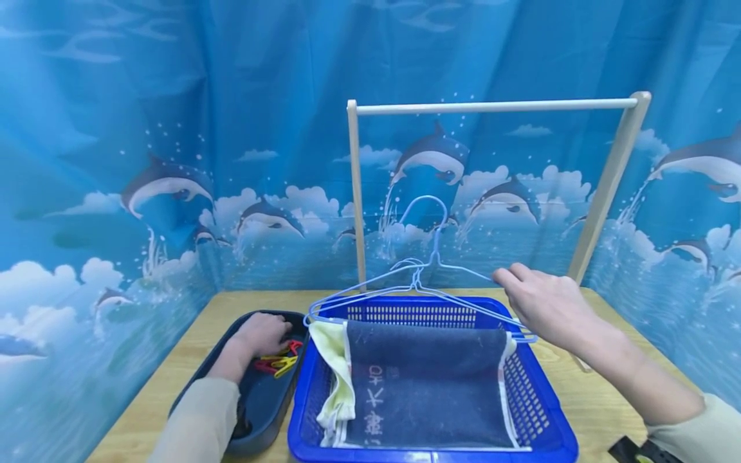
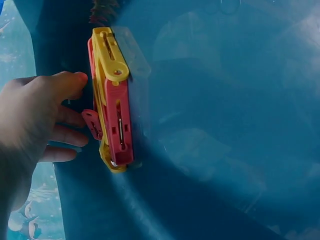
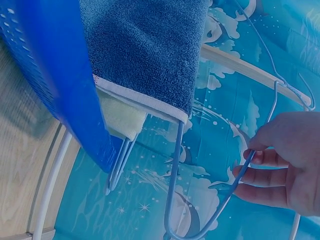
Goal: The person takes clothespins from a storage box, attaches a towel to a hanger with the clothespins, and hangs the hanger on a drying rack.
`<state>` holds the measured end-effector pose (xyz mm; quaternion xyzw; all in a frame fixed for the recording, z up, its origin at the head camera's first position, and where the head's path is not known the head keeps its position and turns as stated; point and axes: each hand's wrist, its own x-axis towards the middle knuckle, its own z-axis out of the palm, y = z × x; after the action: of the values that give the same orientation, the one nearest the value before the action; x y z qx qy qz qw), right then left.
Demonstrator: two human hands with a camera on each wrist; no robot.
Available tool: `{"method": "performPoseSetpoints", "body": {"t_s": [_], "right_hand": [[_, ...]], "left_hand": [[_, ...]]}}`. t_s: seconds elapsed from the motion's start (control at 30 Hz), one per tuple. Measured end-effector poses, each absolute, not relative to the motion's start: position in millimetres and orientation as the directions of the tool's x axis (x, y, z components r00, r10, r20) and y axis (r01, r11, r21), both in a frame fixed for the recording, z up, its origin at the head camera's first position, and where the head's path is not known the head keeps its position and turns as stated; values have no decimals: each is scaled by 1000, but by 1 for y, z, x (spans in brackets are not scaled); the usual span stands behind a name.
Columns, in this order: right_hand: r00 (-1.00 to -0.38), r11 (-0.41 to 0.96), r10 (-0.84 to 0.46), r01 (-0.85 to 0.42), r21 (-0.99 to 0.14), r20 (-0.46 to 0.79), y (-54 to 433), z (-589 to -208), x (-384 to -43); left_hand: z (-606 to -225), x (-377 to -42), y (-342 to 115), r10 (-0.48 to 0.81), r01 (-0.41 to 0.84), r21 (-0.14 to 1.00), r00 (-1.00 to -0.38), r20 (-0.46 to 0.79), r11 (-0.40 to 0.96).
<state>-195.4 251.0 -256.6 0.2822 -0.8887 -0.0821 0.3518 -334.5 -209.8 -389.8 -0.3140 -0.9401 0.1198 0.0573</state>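
Note:
My right hand (image 1: pixel 547 302) pinches the right arm of a light blue hanger (image 1: pixel 437 247), with a dark blue towel (image 1: pixel 428 386) draped over its lower bar. In the right wrist view, thumb and fingers meet on the hanger wire (image 3: pixel 241 172). Other blue hangers and pale yellow cloth (image 1: pixel 336 366) sit behind the dark towel, over a blue basket (image 1: pixel 552 411). My left hand (image 1: pixel 260 334) reaches into a dark tray (image 1: pixel 263 402) beside red and yellow clothespins (image 1: pixel 283 365). Its fingers are slightly bent, next to the clothespins (image 2: pixel 117 120) in the left wrist view, apparently holding none.
Behind the basket stands a wooden-legged rack with a white top rail (image 1: pixel 492 107). Tray, basket and rack share a wooden table (image 1: pixel 590 386). A blue dolphin-print curtain (image 1: pixel 278 128) closes off the back and sides. A small dark object (image 1: pixel 642 450) lies near the right sleeve.

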Motion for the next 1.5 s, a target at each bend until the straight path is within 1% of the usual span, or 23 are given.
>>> {"method": "performPoseSetpoints", "body": {"t_s": [0.13,0.43,0.5,0.67,0.87,1.0,1.2,1.37,1.5], "right_hand": [[-585,823,-565,-445,352,582,251,-257,-195],[-612,833,-551,-434,342,567,253,-256,-194],[-617,836,-548,-430,340,565,254,-256,-194],[-627,838,-545,-424,343,557,255,-256,-194],[-655,844,-537,-415,340,532,255,-256,-193],[-662,847,-532,-411,338,528,255,-256,-192],[-670,849,-529,-412,331,521,254,-258,-193],[-681,854,-521,-404,328,515,253,-258,-193],[-676,850,-526,-403,338,516,251,-258,-194]], "left_hand": [[-393,-334,-208,620,593,-253,-783,39,765],[-394,-335,-204,665,635,-247,-744,58,732],[-394,-335,-203,663,634,-245,-746,57,734],[-394,-335,-200,632,610,-234,-774,29,757],[-394,-335,-198,655,634,-204,-754,52,746],[-396,-336,-196,663,645,-189,-747,53,741],[-399,-337,-196,669,649,-202,-741,46,733],[-396,-336,-197,695,672,-222,-718,39,707],[-394,-335,-196,694,671,-227,-720,30,706]]}}
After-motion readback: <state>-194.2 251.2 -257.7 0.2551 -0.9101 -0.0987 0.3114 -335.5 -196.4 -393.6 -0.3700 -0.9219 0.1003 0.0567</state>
